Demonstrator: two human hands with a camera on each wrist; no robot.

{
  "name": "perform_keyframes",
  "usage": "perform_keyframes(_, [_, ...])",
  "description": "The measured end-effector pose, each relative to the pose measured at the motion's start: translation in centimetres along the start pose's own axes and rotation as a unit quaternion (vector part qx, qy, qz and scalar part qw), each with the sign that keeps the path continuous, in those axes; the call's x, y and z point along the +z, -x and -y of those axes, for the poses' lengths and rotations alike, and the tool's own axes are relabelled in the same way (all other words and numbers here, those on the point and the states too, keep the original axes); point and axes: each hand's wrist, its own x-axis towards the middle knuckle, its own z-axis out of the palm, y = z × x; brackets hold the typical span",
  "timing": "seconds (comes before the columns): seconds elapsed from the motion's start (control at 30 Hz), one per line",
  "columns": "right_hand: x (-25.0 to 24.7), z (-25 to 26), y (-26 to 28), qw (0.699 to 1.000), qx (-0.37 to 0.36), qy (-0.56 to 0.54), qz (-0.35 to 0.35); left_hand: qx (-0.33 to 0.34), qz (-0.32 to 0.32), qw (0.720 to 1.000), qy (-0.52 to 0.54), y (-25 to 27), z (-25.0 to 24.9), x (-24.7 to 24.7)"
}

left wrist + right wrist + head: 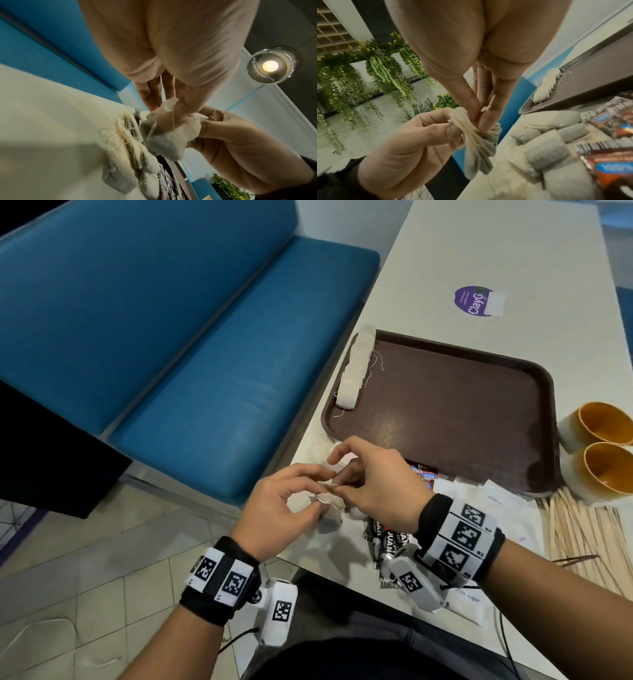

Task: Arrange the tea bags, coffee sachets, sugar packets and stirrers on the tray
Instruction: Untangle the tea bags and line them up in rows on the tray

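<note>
coffee sachets (387, 537): partly hidden under right hand (373, 484) | sugar packets (493, 498): print too small to read | stirrers (582, 529): cut off at right edge | left-wrist view: loose tea bags (126, 155) blurred

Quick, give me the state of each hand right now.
Left hand: pinching a bunch of tea bags.
Right hand: fingers pinching the top of the same tea bags.

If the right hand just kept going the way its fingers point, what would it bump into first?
Probably the left hand. The right hand points leftward at it, and both pinch the same bunch of tea bags between them, so the fingers nearly meet already. Beyond that lies the table edge and the blue bench; depth there is unclear.
</note>
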Motion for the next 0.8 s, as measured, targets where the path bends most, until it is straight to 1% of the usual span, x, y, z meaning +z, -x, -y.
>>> perform_keyframes(0.1, [0.1,0.1,0.1,1.000,-0.004,-0.018,0.006,-0.001,-0.030,0.999,-0.026,0.1,0.1,-0.3])
perform_keyframes(0.17, [0.1,0.0,-0.1,1.000,-0.010,-0.004,0.010,-0.006,-0.056,0.998,-0.028,0.2,0.4,-0.9])
perform_keyframes(0.27, [0.3,-0.6,-1.1,0.995,-0.017,0.088,0.039,-0.033,-0.103,0.994,-0.036,0.5,0.9,-1.7])
perform_keyframes(0.33, [0.7,-1.0,-1.6,0.983,-0.023,0.162,0.082,-0.063,-0.142,0.987,-0.033,0.7,1.2,-2.3])
perform_keyframes(0.4, [1.4,-1.2,-1.8,0.966,-0.030,0.226,0.126,-0.085,-0.166,0.982,0.005,0.8,1.4,-2.7])
perform_keyframes(0.5, [2.6,-1.4,-2.1,0.932,-0.046,0.312,0.181,-0.105,-0.170,0.979,0.050,0.9,1.7,-3.2])
perform_keyframes(0.57, [3.4,-1.4,-2.3,0.912,-0.054,0.360,0.191,-0.109,-0.174,0.978,0.047,0.9,1.7,-3.3])
perform_keyframes(0.63, [3.5,-1.2,-2.5,0.898,-0.064,0.391,0.190,-0.112,-0.168,0.979,0.034,1.0,1.6,-3.3])
perform_keyframes(0.8, [3.2,-1.1,-2.5,0.897,-0.058,0.385,0.210,-0.118,-0.137,0.983,0.027,1.3,1.6,-3.2])
